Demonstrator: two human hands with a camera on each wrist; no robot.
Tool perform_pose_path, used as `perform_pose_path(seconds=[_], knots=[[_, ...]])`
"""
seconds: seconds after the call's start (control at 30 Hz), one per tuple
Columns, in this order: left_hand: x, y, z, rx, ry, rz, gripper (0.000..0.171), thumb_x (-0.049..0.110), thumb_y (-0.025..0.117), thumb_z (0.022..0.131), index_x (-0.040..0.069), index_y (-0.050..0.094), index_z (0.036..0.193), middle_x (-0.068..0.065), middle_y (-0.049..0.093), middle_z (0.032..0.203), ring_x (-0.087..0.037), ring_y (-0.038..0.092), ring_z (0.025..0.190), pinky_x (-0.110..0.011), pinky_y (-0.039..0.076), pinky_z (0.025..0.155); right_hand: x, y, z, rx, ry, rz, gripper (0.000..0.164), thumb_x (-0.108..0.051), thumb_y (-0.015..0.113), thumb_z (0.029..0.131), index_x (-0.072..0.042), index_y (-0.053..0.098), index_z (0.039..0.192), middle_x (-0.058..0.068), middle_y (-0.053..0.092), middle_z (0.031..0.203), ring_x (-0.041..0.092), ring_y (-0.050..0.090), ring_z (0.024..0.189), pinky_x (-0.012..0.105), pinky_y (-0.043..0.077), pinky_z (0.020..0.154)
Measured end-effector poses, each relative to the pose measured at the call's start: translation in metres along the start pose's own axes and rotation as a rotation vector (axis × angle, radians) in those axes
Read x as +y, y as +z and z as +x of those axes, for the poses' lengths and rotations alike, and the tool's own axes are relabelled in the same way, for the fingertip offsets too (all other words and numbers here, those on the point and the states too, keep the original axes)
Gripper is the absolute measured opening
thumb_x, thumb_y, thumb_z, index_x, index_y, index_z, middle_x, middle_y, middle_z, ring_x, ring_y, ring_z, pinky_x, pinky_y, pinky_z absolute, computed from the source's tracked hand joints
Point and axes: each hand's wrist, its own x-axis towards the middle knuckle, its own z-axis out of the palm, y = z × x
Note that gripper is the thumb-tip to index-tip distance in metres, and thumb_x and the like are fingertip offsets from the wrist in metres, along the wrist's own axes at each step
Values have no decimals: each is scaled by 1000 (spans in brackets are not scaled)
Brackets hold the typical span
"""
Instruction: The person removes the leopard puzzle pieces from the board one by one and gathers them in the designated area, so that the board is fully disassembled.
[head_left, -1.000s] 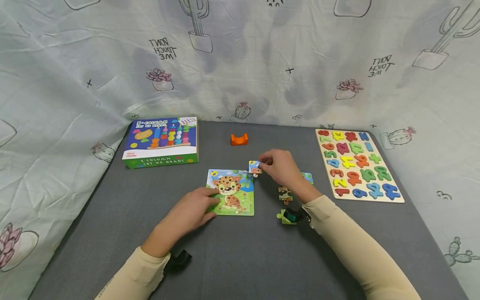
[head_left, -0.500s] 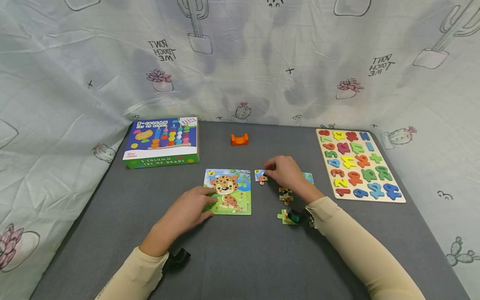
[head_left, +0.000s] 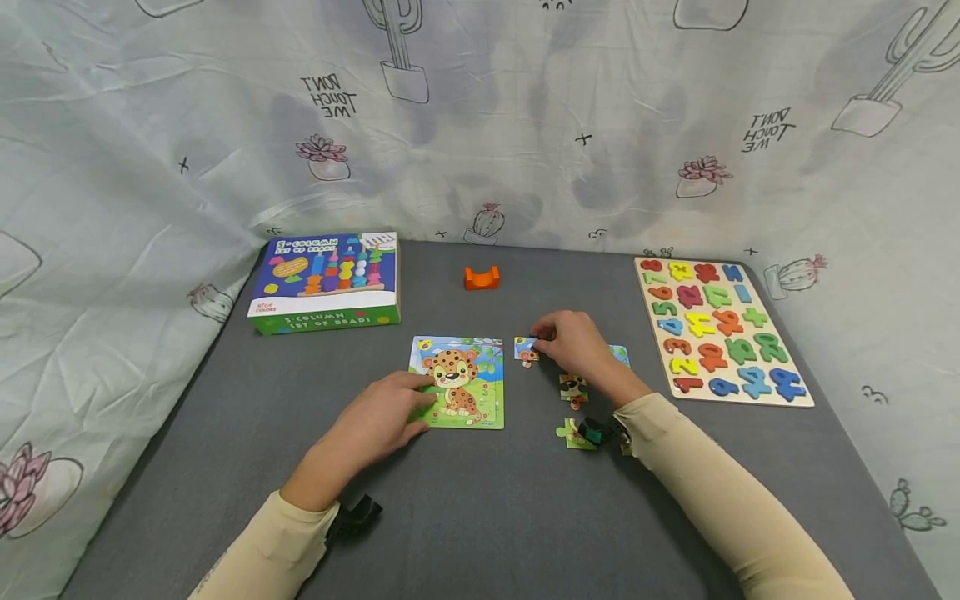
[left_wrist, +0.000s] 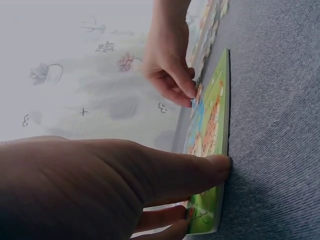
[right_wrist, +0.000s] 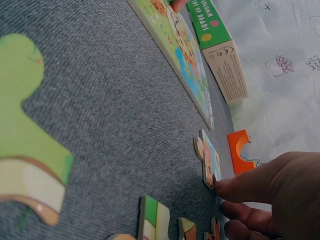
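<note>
A square leopard picture puzzle point(head_left: 486, 398) lies flat at the middle of the grey table. My left hand point(head_left: 381, 418) rests at its lower left, fingertips on the picture and the thumb point(left_wrist: 200, 170) along its near edge. Between thumb and fingers, my right hand point(head_left: 576, 343) pinches a blue-topped puzzle piece point(head_left: 525, 348) just right of the puzzle. The right wrist view shows this piece point(right_wrist: 210, 155) close over the cloth, apart from the puzzle. More loose pieces lie near the right wrist: a spotted one point(head_left: 573, 390) and a green one point(head_left: 576, 435).
A bead set box point(head_left: 326, 283) stands at the back left, and an orange arch-shaped block point(head_left: 482, 278) at the back middle. On the right lies a number board point(head_left: 722, 333) with colourful pieces. Patterned fabric point(head_left: 480, 125) hangs behind the table point(head_left: 465, 517).
My right hand has drawn the puzzle piece a little right and nearer, away from the puzzle's top right corner. The puzzle has shifted slightly left under my left hand. Little differs over the last half second.
</note>
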Motion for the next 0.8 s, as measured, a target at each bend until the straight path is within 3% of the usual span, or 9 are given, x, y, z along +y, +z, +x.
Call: perform_pose_path(seconds=[0.23, 0.4, 0.63, 0.8], knots=[[3, 3, -1, 52, 74, 59, 34, 18, 89, 93, 4, 80, 123, -17, 68, 138, -37, 63, 128, -52, 55, 105, -15, -2, -3, 22, -35, 20, 15, -14, 75, 104, -8, 84, 115, 6, 78, 103, 23, 71, 87, 45, 58, 76], [3, 9, -4, 132, 103, 97, 27, 17, 90, 93, 6, 80, 116, -13, 66, 118, -31, 62, 109, -47, 57, 93, -44, 5, 0, -15, -183, 4, 20, -14, 74, 104, -4, 83, 119, 8, 74, 105, 22, 68, 85, 42, 56, 74], [5, 17, -9, 196, 110, 181, 33, 18, 90, 93, 7, 79, 122, -4, 56, 99, -22, 52, 88, -36, 53, 66, -86, 29, 6, -121, -316, -48, 29, -18, 76, 104, -4, 79, 128, 10, 72, 116, 19, 67, 90, 38, 56, 78], [7, 21, -12, 235, 106, 206, 32, 16, 90, 92, 6, 80, 120, -5, 59, 102, -24, 55, 90, -37, 55, 69, -102, 49, 8, -159, -382, -85, 31, -22, 76, 104, -7, 79, 132, 9, 72, 118, 20, 67, 94, 37, 57, 79]])
